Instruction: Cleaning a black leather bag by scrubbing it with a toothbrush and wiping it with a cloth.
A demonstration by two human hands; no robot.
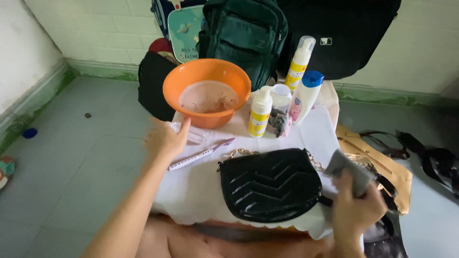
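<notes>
A black quilted handbag (270,184) with a gold chain lies flat on a white cloth (196,188) in front of me. My right hand (356,210) is at the bag's right edge, closed on a grey rag (349,169). My left hand (165,138) hovers with fingers apart over the cloth's left side, just above a white and purple toothbrush (201,154) and close to the orange bowl (206,91), which holds murky water. It holds nothing that I can make out.
Behind the handbag stand two white pump bottles with yellow labels (259,112) (300,59), a white bottle with a blue cap (305,95) and a crumpled cloth (278,123). A green backpack (244,33) and black bags lean on the wall. A tan bag (377,165) lies right.
</notes>
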